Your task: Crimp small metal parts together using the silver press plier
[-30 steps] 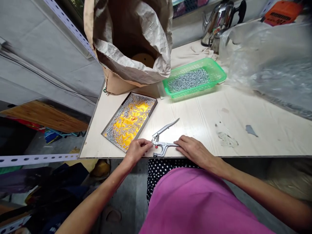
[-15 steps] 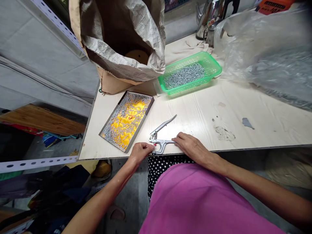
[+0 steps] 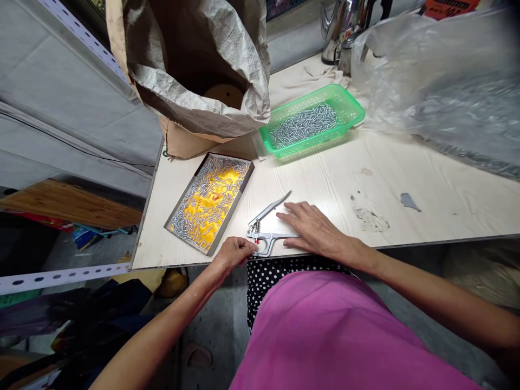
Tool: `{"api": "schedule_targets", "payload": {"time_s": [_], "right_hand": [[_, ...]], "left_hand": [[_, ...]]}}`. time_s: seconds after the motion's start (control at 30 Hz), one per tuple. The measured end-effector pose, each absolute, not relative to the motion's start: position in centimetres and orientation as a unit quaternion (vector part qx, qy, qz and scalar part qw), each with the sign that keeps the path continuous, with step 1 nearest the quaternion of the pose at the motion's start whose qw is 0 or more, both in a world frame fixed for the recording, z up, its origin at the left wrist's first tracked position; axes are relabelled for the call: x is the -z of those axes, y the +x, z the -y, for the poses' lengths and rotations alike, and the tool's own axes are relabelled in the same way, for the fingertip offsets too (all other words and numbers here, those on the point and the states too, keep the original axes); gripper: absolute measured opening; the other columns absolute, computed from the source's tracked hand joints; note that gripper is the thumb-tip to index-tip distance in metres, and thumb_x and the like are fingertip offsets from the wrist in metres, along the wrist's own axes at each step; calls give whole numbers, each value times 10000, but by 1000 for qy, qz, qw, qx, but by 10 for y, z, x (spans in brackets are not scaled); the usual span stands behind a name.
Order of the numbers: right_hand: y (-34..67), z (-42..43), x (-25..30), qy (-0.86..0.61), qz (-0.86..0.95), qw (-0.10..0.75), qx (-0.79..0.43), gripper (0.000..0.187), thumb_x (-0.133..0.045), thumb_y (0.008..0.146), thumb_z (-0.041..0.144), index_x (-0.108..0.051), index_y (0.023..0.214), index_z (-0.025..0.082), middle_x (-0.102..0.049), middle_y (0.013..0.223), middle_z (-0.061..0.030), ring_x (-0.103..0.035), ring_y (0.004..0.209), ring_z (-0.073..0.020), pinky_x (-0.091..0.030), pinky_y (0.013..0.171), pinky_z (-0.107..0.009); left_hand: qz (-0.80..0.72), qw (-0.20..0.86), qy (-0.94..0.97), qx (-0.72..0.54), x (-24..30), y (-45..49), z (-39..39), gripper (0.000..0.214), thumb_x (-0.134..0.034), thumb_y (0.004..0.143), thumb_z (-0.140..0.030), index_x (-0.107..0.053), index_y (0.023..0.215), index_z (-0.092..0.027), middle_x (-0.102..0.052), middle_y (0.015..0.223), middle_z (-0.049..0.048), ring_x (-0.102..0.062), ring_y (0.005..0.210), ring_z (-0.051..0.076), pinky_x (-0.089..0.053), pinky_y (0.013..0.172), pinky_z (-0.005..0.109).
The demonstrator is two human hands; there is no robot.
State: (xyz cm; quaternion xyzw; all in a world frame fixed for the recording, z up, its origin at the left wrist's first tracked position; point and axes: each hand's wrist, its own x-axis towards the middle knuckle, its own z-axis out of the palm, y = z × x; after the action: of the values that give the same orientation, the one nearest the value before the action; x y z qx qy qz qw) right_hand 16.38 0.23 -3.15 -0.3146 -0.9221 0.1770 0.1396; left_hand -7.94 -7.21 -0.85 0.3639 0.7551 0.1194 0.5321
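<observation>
Silver hand-press pliers (image 3: 268, 236) lie near the table's front edge, their two handles spread apart and a spring and a red part showing at the jaw end. My left hand (image 3: 234, 252) is closed in a pinch right beside the jaws; whatever its fingertips hold is too small to make out. Over the lower handle reaches my right hand (image 3: 314, 227), fingers spread between the two handles and thumb below the lower one, not closed round it. Left of the pliers, a shallow tray (image 3: 230, 222) holds many small metal pins over a yellow lining.
A green plastic basket (image 3: 312, 148) of similar metal pins stands farther back. Behind the tray is a large open sack (image 3: 195, 108). A clear plastic bag (image 3: 442, 81) fills the back right, near a metal kettle (image 3: 335, 32).
My right hand has moved forward from the end of the lower handle, and its fingers have spread up between the handles. My left hand stays pinched at the jaws.
</observation>
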Motion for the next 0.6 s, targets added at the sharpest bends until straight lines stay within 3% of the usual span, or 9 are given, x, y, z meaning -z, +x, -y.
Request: {"api": "schedule_targets", "payload": {"time_s": [0.1,0.17,0.33,0.5,0.6], "right_hand": [[158,-21,31,-303,937,104,-137,992,-786,664,591,-366,1435,130,-356,1479,-247,-287,1361,-430,-295,1050,-601],[153,-30,31,-290,946,75,-127,1065,-793,620,626,-355,1442,110,-388,1458,-251,-270,1375,-436,-227,1080,-632],[145,-34,28,-292,947,54,-118,927,-758,669,595,-434,1388,109,-540,1301,-205,-462,1199,-389,-264,1055,-626],[145,-30,24,-305,945,43,-112,806,-755,693,562,-513,1288,75,-579,1206,-188,-488,1106,-365,-331,985,-565],[146,-27,21,-309,943,33,-116,652,-748,724,526,-572,1176,91,-597,1134,-165,-498,1050,-341,-383,884,-471]], "left_hand": [[-758,532,359,-118,7,-78,72,318,-756,640,-434,-650,681,-137,-512,490,-53,-434,441,79,-346,414,197],[-760,530,359,-110,7,-78,71,321,-753,641,-437,-651,685,-136,-509,488,-54,-438,444,80,-354,414,197],[-765,525,361,-96,8,-78,71,365,-755,630,-477,-661,708,-133,-500,480,-57,-436,445,84,-352,416,199],[-763,528,362,-95,6,-77,70,363,-751,640,-487,-649,682,-141,-508,507,-56,-440,455,86,-358,433,206],[-767,515,376,-73,4,-76,71,295,-702,721,-436,-654,701,-145,-524,535,-50,-470,473,100,-379,460,222]]}}
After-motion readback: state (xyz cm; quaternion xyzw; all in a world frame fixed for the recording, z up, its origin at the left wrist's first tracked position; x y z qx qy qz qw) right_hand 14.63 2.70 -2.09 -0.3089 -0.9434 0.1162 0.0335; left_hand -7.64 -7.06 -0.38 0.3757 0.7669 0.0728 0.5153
